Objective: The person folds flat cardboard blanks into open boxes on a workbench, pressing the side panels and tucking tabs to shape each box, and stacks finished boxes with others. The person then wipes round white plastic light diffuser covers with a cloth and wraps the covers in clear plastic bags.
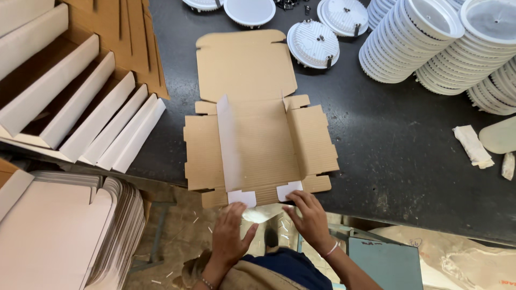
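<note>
A flat die-cut cardboard box blank (258, 139) lies brown side up on the dark table, its left side wall (228, 142) raised and showing white. My right hand (309, 217) rests at the near edge, fingertips touching the right white flap (289, 189). Just below the left white flap (242, 197) hovers my left hand (230, 233), fingers spread, holding nothing.
Folded white boxes (75, 102) stand in a row at left, with a stack of flat blanks (64, 236) below them. Stacks of round white light fixtures (430, 43) fill the far right; single ones (313, 44) lie beyond the blank. Paper scraps (473, 146) lie at right.
</note>
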